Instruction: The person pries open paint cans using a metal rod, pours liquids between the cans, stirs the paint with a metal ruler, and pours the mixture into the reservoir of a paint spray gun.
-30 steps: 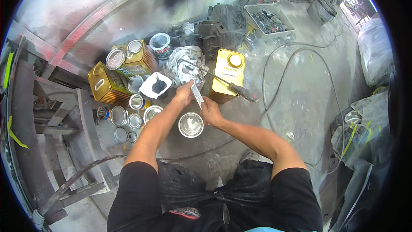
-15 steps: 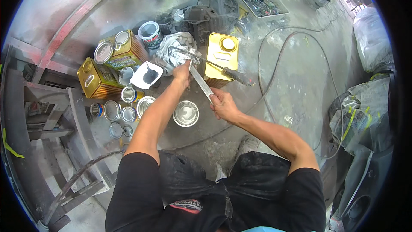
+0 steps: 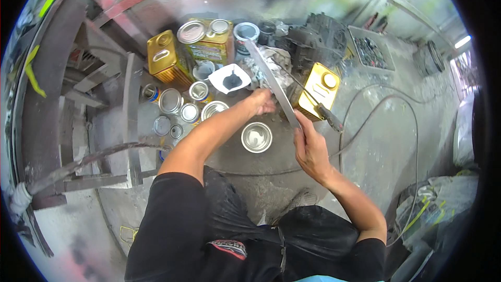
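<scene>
A long flat metal strip (image 3: 275, 82), shaped like a steel ruler, is gripped at its near end by my right hand (image 3: 312, 146). It slants up and away to the left, its far end over a paint can (image 3: 246, 32). My left hand (image 3: 263, 101) is beside the strip, just in front of a crumpled grey-white rag (image 3: 276, 62); its fingers are blurred and partly turned from view. Below that hand stands a round can (image 3: 257, 137) with a pale inside. To the left is a white square dish (image 3: 229, 79) holding dark grey paint.
A screwdriver-like tool (image 3: 324, 110) lies across a yellow square tin (image 3: 319, 84). More yellow tins (image 3: 168, 60) and several small cans (image 3: 170, 101) are grouped at left. Dark machine parts (image 3: 313, 42) and a tray (image 3: 371, 49) are behind. A hose (image 3: 360, 143) loops across the floor.
My view has swung left. The strip has been raised out of the rag, its far end now higher. My left hand has come off the strip's far part and sits lower beside it.
</scene>
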